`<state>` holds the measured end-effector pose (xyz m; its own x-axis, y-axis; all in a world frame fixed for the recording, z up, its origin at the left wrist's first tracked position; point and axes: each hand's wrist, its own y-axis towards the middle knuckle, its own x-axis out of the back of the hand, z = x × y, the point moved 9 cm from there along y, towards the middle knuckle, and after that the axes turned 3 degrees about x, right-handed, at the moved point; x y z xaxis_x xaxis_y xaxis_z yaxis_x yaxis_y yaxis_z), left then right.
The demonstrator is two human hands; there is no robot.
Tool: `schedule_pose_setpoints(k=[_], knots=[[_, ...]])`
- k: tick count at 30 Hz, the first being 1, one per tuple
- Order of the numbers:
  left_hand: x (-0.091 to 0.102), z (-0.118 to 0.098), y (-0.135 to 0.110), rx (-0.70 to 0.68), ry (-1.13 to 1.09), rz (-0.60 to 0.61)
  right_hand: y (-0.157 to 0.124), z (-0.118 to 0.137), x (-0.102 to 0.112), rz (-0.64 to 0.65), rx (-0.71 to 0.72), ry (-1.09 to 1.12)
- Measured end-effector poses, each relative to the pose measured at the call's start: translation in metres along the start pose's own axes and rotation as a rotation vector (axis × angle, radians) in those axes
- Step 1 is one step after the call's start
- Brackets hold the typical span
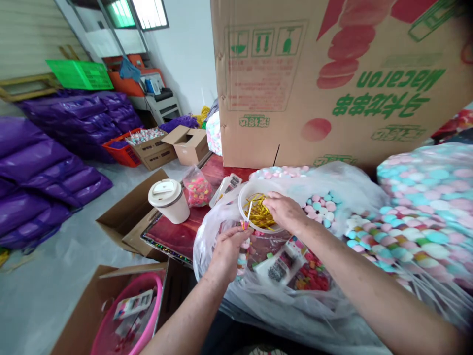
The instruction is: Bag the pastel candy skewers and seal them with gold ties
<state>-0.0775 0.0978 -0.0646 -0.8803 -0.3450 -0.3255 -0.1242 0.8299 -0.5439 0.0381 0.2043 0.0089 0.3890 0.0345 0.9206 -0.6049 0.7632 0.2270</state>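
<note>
My left hand (226,249) is closed around a wrapped candy skewer; its white stick (251,209) points up, and pastel candies (242,264) hang below my fingers. A bit of pink and yellow shows at the pinch. Over the right side of a white plastic bowl (242,199), my right hand (285,211) pinches at the gold twist ties (254,212) heaped inside. Exactly how many ties it grips is hidden. Below the bowl, red gummy candies (314,273) and a printed packet (283,264) lie on clear plastic.
A large cardboard box (266,138) rises behind the bowl. To the right lie piles of pastel candy skewers (417,241). A white lidded cup (172,207) and a bag of gummy rings (199,187) stand left. A pink basin (157,301) sits in a carton below.
</note>
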Motion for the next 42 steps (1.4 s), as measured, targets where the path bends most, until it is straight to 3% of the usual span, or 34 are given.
schedule_pose_setpoints(k=[3,7,12,15,18,20,22,24,26,29,31,33,35,38,40,42], knots=[[-0.003,0.000,0.000,-0.005,0.016,-0.008,-0.022,0.016,0.014,-0.013,-0.003,0.168],[-0.023,0.002,-0.004,-0.057,0.092,0.068,-0.065,0.054,0.014,0.004,0.046,0.638],[-0.037,0.014,-0.010,-0.110,0.268,0.168,-0.081,0.041,-0.011,0.034,-0.104,0.810],[-0.043,0.024,-0.016,-0.102,0.367,0.312,-0.083,0.034,-0.016,0.046,-0.128,0.733],[-0.037,0.023,-0.020,-0.137,0.338,0.256,-0.092,0.032,-0.010,-0.120,-0.205,0.635],[-0.034,0.023,-0.021,-0.111,0.292,0.194,-0.105,0.032,-0.008,-0.274,-0.305,0.723],[-0.041,0.027,-0.025,-0.049,0.244,0.238,-0.119,0.030,-0.010,-0.392,-0.388,0.891],[-0.052,0.029,-0.030,-0.001,0.159,0.316,-0.130,0.027,-0.006,-0.429,-0.421,0.957],[-0.059,0.031,-0.033,0.051,0.083,0.382,-0.131,0.029,0.004,-0.319,-0.350,0.865],[-0.069,0.043,-0.040,0.215,0.037,0.511,-0.125,0.045,0.028,-0.085,-0.039,0.657],[-0.078,0.053,-0.050,0.346,-0.006,0.638,-0.125,0.061,0.044,-0.017,0.202,0.618],[-0.087,0.055,-0.058,0.404,-0.077,0.732,-0.126,0.070,0.050,0.005,0.324,0.626],[-0.089,0.047,-0.056,0.335,-0.178,0.695,-0.123,0.065,0.048,-0.074,0.250,0.586],[-0.082,0.036,-0.044,0.170,-0.302,0.462,-0.127,0.048,0.042,-0.283,0.016,0.427],[-0.082,0.037,-0.041,0.114,-0.301,0.376,-0.133,0.047,0.040,-0.325,0.014,0.297],[-0.089,0.041,-0.042,0.069,-0.234,0.364,-0.138,0.051,0.046,-0.321,0.099,0.126]])
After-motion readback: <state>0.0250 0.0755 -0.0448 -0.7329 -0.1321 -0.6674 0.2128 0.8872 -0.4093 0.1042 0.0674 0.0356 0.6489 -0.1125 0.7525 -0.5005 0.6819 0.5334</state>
